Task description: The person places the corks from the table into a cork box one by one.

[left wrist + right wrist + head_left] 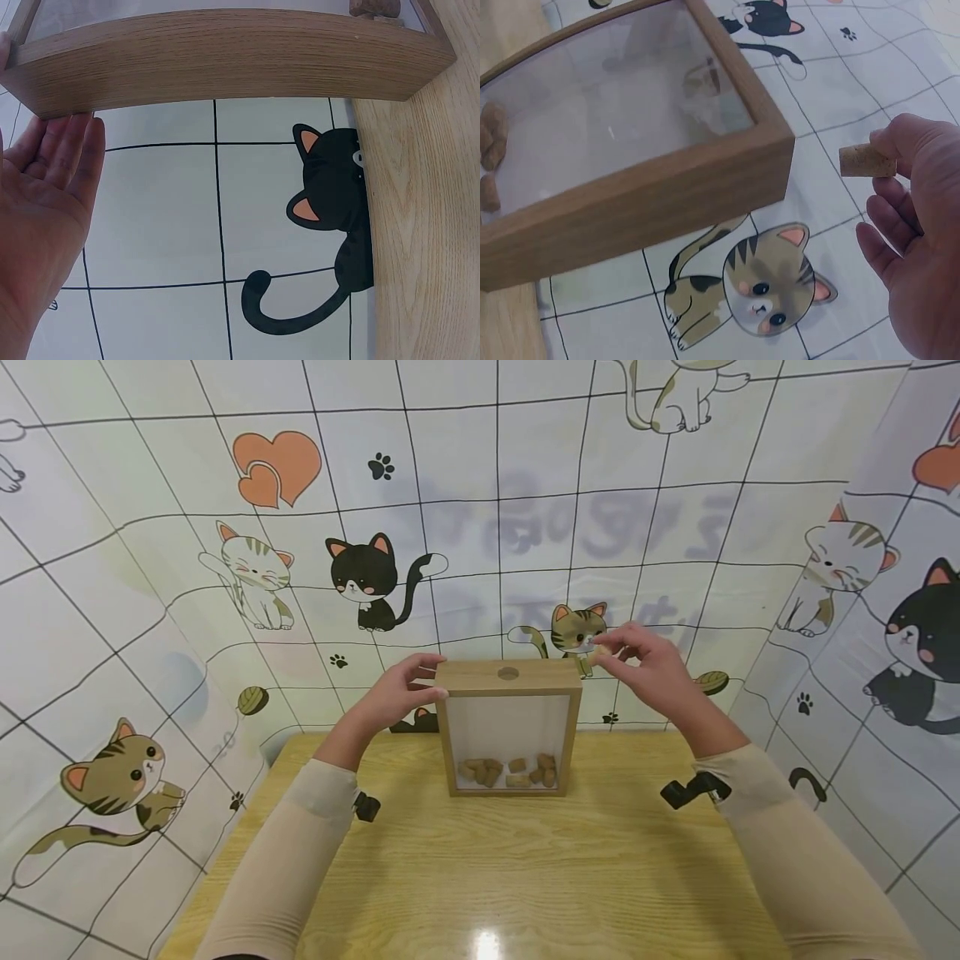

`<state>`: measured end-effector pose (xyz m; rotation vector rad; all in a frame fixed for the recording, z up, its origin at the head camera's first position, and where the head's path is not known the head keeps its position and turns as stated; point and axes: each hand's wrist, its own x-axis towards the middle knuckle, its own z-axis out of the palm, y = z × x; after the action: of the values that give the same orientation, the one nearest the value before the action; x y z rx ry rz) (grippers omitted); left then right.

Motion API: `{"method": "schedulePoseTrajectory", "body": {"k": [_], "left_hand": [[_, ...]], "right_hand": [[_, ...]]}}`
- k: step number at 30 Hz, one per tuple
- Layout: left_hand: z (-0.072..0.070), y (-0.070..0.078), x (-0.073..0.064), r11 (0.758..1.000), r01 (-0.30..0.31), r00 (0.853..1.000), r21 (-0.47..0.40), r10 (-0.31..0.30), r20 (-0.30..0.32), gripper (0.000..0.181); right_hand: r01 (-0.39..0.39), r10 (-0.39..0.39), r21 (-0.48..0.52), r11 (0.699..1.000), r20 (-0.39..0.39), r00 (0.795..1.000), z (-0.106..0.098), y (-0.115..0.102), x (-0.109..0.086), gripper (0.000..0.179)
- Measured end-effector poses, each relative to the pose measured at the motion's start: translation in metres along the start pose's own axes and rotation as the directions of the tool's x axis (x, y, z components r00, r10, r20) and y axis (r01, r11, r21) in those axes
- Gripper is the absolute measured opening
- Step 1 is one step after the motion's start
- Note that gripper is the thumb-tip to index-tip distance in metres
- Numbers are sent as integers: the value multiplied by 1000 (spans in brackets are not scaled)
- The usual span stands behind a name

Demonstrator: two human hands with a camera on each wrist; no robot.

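Note:
A wooden shadow box (pixel 508 681) with a clear front and a round hole (pixel 508 673) in its top stands upright on the table. Several corks (pixel 517 770) lie at its bottom, behind the clear pane. My left hand (pixel 397 693) holds the box's upper left corner, thumb at the front and fingers toward the back; in the left wrist view those fingers (pixel 71 154) reach across its side. Right of the box and slightly above its top, my right hand (pixel 645 664) pinches a cork (pixel 866 161) between thumb and fingertips, apart from the box.
The wood-grain table (pixel 480 868) extends in front of the box toward me. Close behind it rises a white wall covering (pixel 465 535) with black grid lines and printed cats, continuing along both sides. Dark straps (pixel 697 789) sit at my wrists.

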<state>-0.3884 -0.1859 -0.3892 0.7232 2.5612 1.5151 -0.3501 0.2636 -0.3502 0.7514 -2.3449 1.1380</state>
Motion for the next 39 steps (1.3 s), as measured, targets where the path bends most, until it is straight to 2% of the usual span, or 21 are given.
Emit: {"method": "schedulePoseTrajectory", "body": {"k": [6, 16, 25, 31, 39], "left_hand": [[0, 0, 0, 1000, 3, 1000, 2, -3, -3, 69], [1, -1, 1, 1000, 1, 1000, -8, -1, -4, 70], [1, 0, 1, 1000, 5, 1000, 6, -5, -16, 71], [1, -1, 2, 1000, 0, 1000, 14, 0, -16, 71], [0, -2, 1, 1000, -2, 1000, 26, 3, -19, 71]], "right_hand": [[53, -53, 44, 998, 13, 998, 9, -14, 12, 29], [-57, 52, 67, 996, 62, 997, 27, -33, 26, 30], [-37, 28, 90, 995, 101, 994, 47, -41, 38, 23], [-31, 23, 63, 998, 130, 991, 58, -47, 48, 22], [-34, 30, 16, 999, 211, 977, 67, -52, 54, 21]]}}
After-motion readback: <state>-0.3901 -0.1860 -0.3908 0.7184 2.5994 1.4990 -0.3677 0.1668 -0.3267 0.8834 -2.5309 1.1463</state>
